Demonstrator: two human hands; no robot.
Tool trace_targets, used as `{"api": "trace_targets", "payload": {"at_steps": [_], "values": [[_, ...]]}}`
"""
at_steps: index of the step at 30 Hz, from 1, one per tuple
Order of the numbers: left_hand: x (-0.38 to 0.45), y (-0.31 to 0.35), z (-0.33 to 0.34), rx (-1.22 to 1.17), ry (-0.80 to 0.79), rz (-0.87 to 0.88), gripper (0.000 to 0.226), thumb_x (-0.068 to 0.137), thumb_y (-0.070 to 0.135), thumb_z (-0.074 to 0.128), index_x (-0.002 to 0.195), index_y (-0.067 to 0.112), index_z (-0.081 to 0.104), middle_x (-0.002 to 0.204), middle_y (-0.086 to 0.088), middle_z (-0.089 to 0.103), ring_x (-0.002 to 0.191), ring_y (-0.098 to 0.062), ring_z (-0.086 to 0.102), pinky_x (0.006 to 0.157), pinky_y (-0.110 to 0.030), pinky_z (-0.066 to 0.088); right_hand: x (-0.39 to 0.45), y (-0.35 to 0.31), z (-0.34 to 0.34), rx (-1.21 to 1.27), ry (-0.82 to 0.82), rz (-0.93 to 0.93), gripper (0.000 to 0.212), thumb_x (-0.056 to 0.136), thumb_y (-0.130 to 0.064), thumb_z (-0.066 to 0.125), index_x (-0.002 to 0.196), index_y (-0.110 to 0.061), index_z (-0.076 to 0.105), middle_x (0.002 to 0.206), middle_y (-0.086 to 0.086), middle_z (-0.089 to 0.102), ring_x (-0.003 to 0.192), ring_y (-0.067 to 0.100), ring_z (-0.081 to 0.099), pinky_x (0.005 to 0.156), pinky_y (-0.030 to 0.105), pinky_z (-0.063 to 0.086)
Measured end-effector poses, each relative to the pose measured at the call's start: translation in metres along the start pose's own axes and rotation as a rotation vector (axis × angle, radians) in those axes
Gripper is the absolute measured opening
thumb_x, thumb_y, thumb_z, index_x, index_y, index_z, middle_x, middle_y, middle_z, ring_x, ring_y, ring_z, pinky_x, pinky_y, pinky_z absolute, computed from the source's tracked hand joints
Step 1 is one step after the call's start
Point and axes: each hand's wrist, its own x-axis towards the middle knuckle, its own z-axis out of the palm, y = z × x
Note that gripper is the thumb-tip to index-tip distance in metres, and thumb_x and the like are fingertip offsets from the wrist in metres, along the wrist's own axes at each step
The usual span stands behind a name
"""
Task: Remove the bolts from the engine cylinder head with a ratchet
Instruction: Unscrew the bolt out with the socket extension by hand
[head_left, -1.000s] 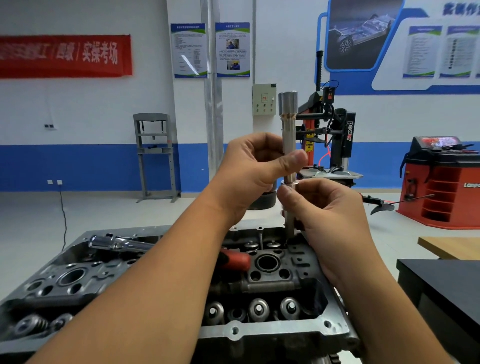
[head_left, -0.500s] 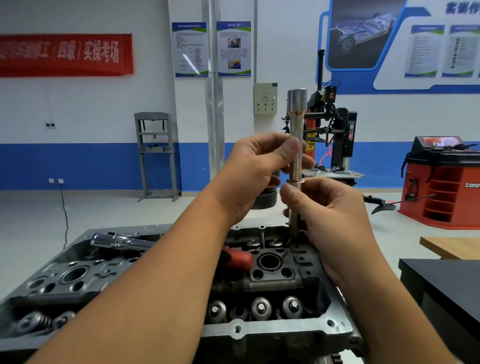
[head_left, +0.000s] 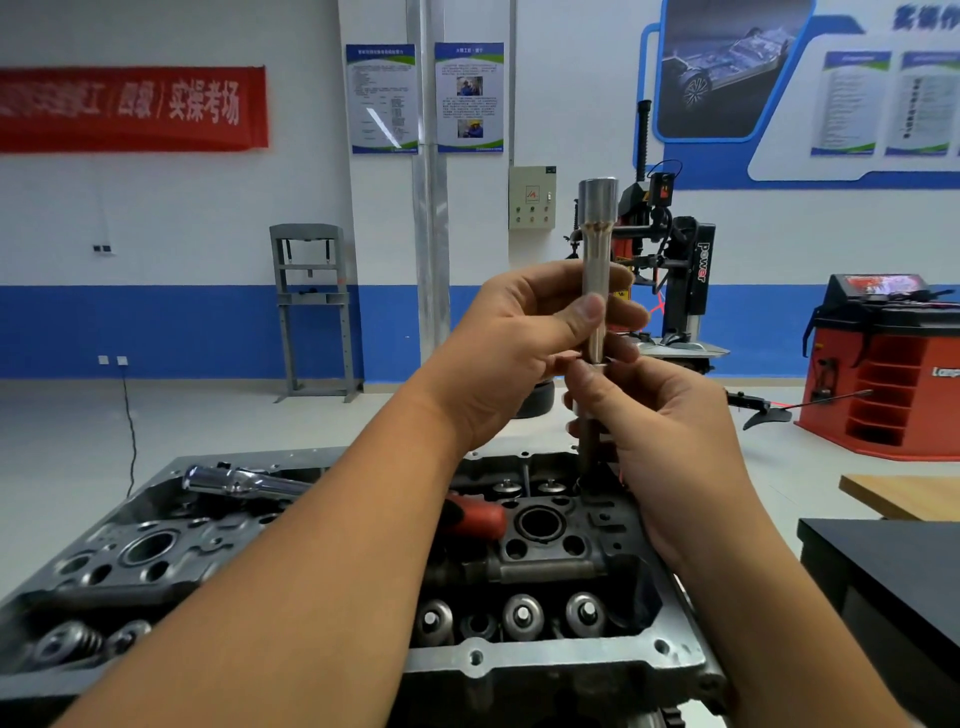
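Observation:
A long chrome socket (head_left: 597, 228) stands upright above the far right part of the grey cylinder head (head_left: 519, 660). My left hand (head_left: 519, 348) pinches the socket's shaft between thumb and fingers. Just below, my right hand (head_left: 675, 436) curls round the dark bolt (head_left: 588, 447) that hangs from the socket. The bolt's lower end reaches down to a hole in the head. The chrome ratchet (head_left: 234, 480) lies loose across the far side of the head. Its red handle (head_left: 478, 517) shows beside my left forearm, which hides its middle.
A black table (head_left: 883, 571) and a wooden board (head_left: 904, 493) stand close on the right. Across the open grey floor are a red wheel balancer (head_left: 893, 374), a tyre changer (head_left: 675, 280) and a grey press frame (head_left: 311, 306) by the wall.
My left thumb has slid a little along the socket's shaft. Socket and both hands have drifted slightly right in view. The ratchet has not moved.

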Motion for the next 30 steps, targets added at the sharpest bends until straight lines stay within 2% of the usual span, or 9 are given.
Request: {"api": "trace_targets", "payload": {"at_steps": [3, 7, 10, 13, 17, 20, 25, 28, 30], "values": [[-0.0005, 0.0001, 0.0005, 0.038, 0.061, 0.017, 0.012, 0.098, 0.001, 0.062, 0.108, 0.003, 0.067, 0.089, -0.012, 0.076, 0.083, -0.031, 0.074, 0.082, -0.043, 0.064, 0.0000, 0.0003, -0.0010, 0.017, 0.004, -0.001, 0.013, 0.079, -0.042, 0.079, 0.084, -0.031, 0.079, 0.074, 0.000, 0.076, 0.069, 0.019, 0.069, 0.065, 0.034, 0.057], [-0.0011, 0.0020, -0.0012, 0.117, 0.186, 0.035, 0.037, 0.071, 0.020, 0.082, 0.102, 0.006, 0.068, 0.091, -0.018, 0.072, 0.085, -0.035, 0.069, 0.091, -0.063, 0.056, 0.0005, 0.0027, -0.0026, -0.010, 0.034, -0.010, 0.014, 0.081, -0.033, 0.085, 0.082, -0.021, 0.078, 0.078, 0.002, 0.078, 0.074, 0.019, 0.074, 0.073, 0.043, 0.060], [-0.0002, 0.0015, -0.0008, 0.114, 0.065, -0.038, 0.015, 0.098, 0.023, 0.065, 0.107, 0.013, 0.070, 0.096, -0.008, 0.077, 0.088, -0.023, 0.072, 0.090, -0.051, 0.058, 0.0012, 0.0045, -0.0019, -0.013, 0.048, -0.005, 0.009, 0.084, -0.030, 0.084, 0.085, -0.023, 0.079, 0.080, 0.000, 0.078, 0.073, 0.016, 0.073, 0.074, 0.044, 0.059], [0.0001, 0.0001, -0.0022, 0.084, 0.001, -0.095, 0.023, 0.110, 0.018, 0.047, 0.113, 0.013, 0.070, 0.100, -0.007, 0.078, 0.093, -0.024, 0.072, 0.087, -0.045, 0.055, 0.0014, 0.0051, -0.0013, 0.005, 0.047, -0.012, 0.005, 0.089, -0.026, 0.080, 0.087, -0.031, 0.080, 0.080, -0.001, 0.078, 0.072, 0.013, 0.071, 0.071, 0.039, 0.054], [0.0001, 0.0002, -0.0058, 0.127, 0.071, -0.042, 0.009, 0.101, 0.015, 0.063, 0.104, 0.012, 0.070, 0.088, -0.004, 0.078, 0.085, -0.021, 0.074, 0.080, -0.036, 0.060, 0.0008, 0.0036, -0.0012, 0.002, 0.037, -0.012, 0.004, 0.084, -0.034, 0.082, 0.087, -0.034, 0.079, 0.079, 0.000, 0.078, 0.072, 0.015, 0.072, 0.074, 0.044, 0.060], [0.0013, -0.0021, -0.0056, 0.156, 0.178, -0.020, 0.034, 0.076, 0.029, 0.080, 0.101, 0.008, 0.070, 0.086, -0.006, 0.076, 0.078, -0.018, 0.068, 0.066, -0.024, 0.053, 0.0008, 0.0042, -0.0033, -0.020, 0.054, 0.001, 0.013, 0.079, -0.030, 0.088, 0.085, -0.024, 0.078, 0.077, 0.000, 0.077, 0.068, 0.012, 0.070, 0.067, 0.036, 0.057], [0.0015, -0.0020, -0.0052, 0.095, 0.052, -0.068, 0.017, 0.106, 0.020, 0.055, 0.108, 0.014, 0.071, 0.094, -0.003, 0.078, 0.090, -0.017, 0.070, 0.085, -0.039, 0.056, 0.0015, 0.0054, -0.0031, -0.042, 0.068, -0.002, 0.008, 0.084, -0.023, 0.085, 0.085, -0.021, 0.077, 0.078, 0.003, 0.077, 0.066, 0.016, 0.065, 0.065, 0.037, 0.056], [0.0010, -0.0015, -0.0052, 0.062, 0.029, -0.057, 0.021, 0.108, 0.010, 0.049, 0.115, 0.010, 0.069, 0.095, -0.006, 0.078, 0.091, -0.022, 0.072, 0.084, -0.036, 0.060, 0.0009, 0.0051, -0.0028, -0.041, 0.058, -0.008, 0.006, 0.088, -0.021, 0.082, 0.085, -0.024, 0.078, 0.077, 0.003, 0.077, 0.067, 0.021, 0.064, 0.067, 0.047, 0.058], [0.0009, -0.0023, -0.0048, 0.089, 0.059, -0.026, 0.014, 0.104, 0.010, 0.057, 0.110, 0.009, 0.070, 0.091, -0.005, 0.078, 0.090, -0.023, 0.073, 0.086, -0.041, 0.062, 0.0009, 0.0054, -0.0031, -0.046, 0.059, -0.014, 0.005, 0.088, -0.025, 0.083, 0.085, -0.027, 0.079, 0.077, 0.002, 0.077, 0.067, 0.019, 0.065, 0.068, 0.045, 0.058]]}}
